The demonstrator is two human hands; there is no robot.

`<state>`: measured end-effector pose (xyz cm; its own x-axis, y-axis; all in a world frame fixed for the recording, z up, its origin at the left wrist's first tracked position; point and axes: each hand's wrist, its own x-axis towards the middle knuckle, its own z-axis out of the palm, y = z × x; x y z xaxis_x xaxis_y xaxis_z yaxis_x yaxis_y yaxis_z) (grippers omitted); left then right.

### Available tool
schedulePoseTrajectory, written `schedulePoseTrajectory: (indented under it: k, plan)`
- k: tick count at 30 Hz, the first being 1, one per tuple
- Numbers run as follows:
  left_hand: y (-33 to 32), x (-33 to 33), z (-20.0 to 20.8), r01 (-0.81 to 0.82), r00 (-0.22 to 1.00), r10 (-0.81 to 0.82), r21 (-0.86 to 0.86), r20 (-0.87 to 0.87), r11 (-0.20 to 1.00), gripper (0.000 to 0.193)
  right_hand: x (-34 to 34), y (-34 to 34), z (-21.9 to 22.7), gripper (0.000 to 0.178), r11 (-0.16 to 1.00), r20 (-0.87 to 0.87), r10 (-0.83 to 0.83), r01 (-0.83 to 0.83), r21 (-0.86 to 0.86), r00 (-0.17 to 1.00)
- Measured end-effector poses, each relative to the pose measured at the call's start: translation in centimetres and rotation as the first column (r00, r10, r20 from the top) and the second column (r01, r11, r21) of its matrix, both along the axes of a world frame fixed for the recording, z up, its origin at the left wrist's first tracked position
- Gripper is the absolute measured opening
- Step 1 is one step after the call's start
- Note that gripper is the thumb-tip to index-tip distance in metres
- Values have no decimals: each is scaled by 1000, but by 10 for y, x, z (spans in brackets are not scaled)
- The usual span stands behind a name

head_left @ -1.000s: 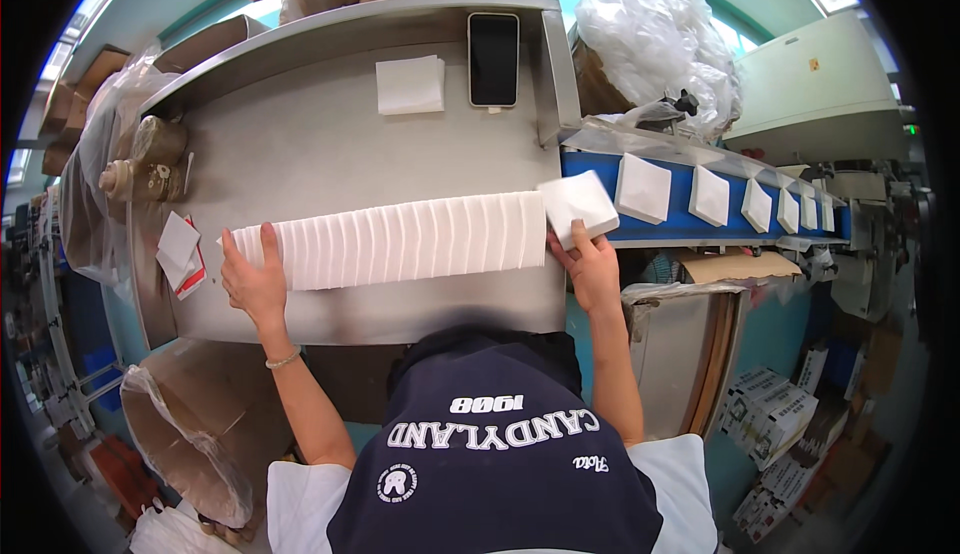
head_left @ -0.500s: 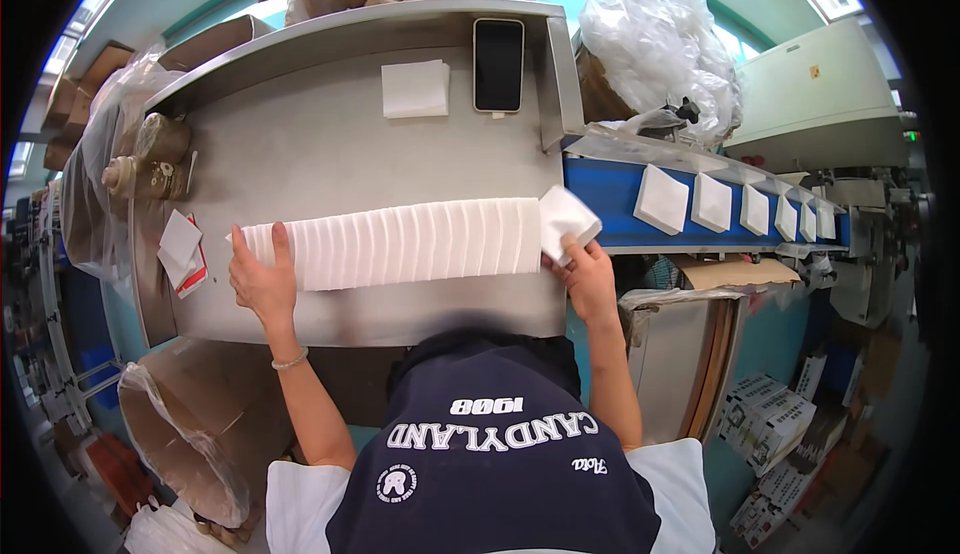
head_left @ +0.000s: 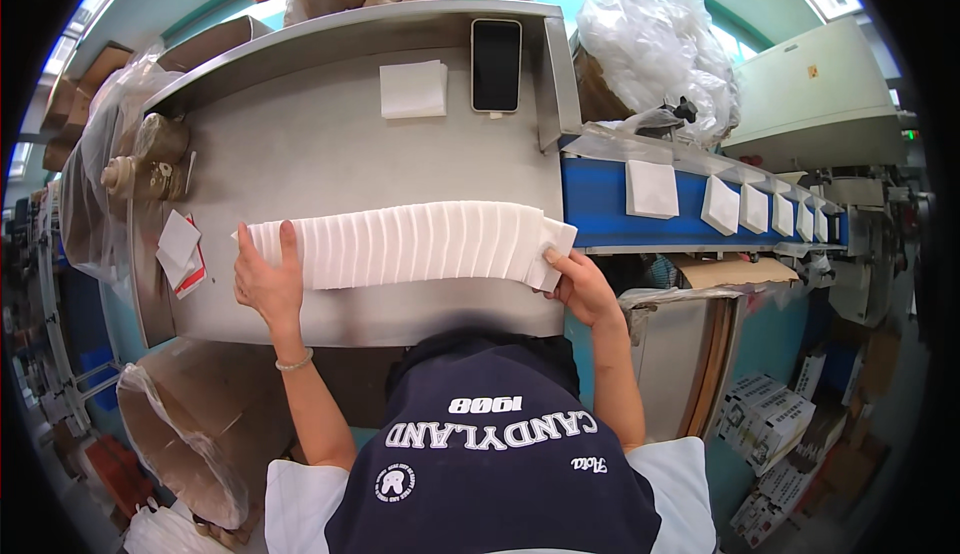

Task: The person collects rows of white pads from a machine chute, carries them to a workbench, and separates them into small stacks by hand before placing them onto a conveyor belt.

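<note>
Grip of the right hand (head_left: 588, 292) is closed on a white pad (head_left: 561, 238), thumb on its face, fingers mostly hidden behind; the pad sits skewed at the right end of the row (head_left: 400, 244), one corner jutting toward the blue belt (head_left: 598, 206), and seems to touch the row's last pad; the left hand (head_left: 270, 279), thumb and forefinger parted, is at the row's left end, though I cannot tell whether it pinches the pads there or only braces them; the row lies across the desk (head_left: 350, 159) in a slightly curved line; more pads (head_left: 652, 189) lie spaced along the belt; the step in hand looks to be joining the held pad to the row; the next move, I judge, calls for turning it square and pressing it flush, with the left hand firm as a stop.
</note>
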<state>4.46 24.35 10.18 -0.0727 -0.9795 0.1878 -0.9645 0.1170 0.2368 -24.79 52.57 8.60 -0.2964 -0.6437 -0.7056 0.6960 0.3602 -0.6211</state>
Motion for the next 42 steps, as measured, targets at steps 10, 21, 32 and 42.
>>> schedulePoseTrajectory:
  k: [10,21,32,42]
  plan:
    - [3,-5,0,90,994,-90,0,-68,996,79,20,-44,10,47,998,-594,-6,43,48,805]
    - [12,-12,12,107,993,-105,46,-49,993,76,-5,-11,-10,37,878,-177,-478,476,-54,860]
    - [15,-9,9,209,964,-205,4,-171,978,75,13,-21,2,41,993,-204,-102,111,30,974]
    - [20,-18,13,240,960,-232,30,-159,970,73,6,-26,-5,45,974,-406,-210,228,-4,889]
